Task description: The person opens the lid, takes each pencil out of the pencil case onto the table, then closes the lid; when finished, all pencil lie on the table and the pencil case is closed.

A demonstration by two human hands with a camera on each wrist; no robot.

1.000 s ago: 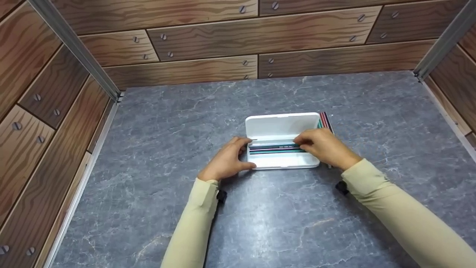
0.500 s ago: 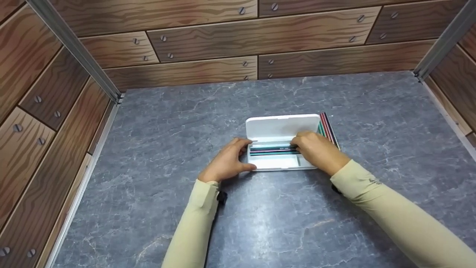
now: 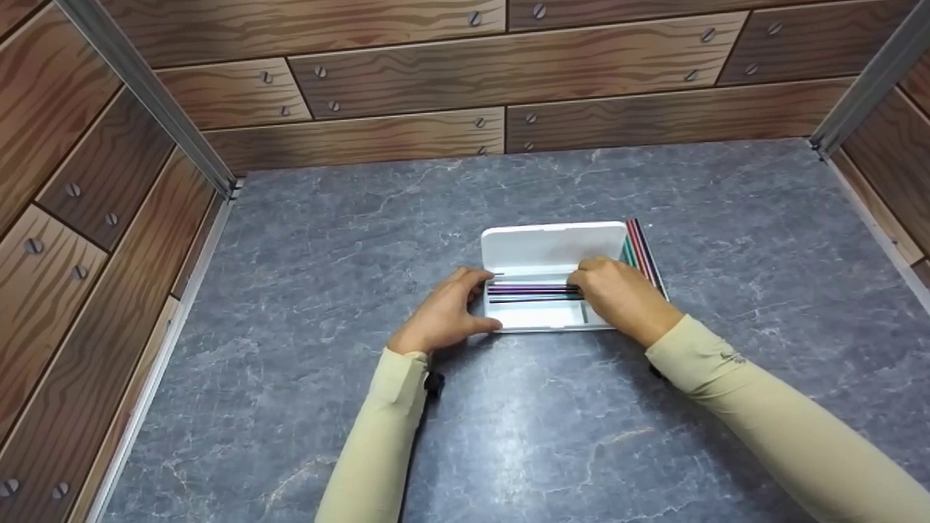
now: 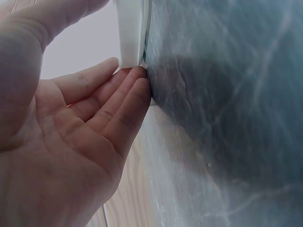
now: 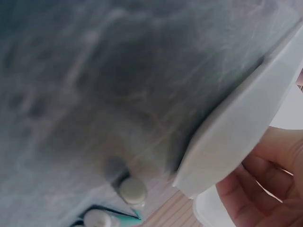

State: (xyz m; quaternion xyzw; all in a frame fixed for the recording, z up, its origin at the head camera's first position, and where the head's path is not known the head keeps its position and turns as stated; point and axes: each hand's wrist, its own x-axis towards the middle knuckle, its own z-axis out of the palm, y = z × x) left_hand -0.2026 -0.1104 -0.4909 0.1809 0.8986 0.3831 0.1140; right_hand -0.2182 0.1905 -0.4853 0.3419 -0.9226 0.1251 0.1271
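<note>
A white pencil case (image 3: 554, 248) lies with its lid raised in the head view. Several dark, purple and teal pencils (image 3: 530, 290) lie lengthwise inside it. My left hand (image 3: 445, 311) holds the case's left end, thumb at the front corner and fingertips at the back; the left wrist view shows those fingertips against the case wall (image 4: 130, 35). Over the right part of the case, my right hand (image 3: 623, 294) has its fingers curled down at the pencils' right ends. Its fingertips are hidden in the head view, and the case's side (image 5: 232, 137) partly covers them in the right wrist view.
Green, red and black pencils (image 3: 641, 254) lie on the grey marbled table (image 3: 349, 240), right beside the case. Pale round pencil ends (image 5: 133, 190) show in the right wrist view. Wood-patterned walls (image 3: 399, 80) stand at the back and both sides.
My right hand has shifted slightly left and farther into the case. The pencils inside have rolled and spread apart, showing purple. My left hand has stayed put.
</note>
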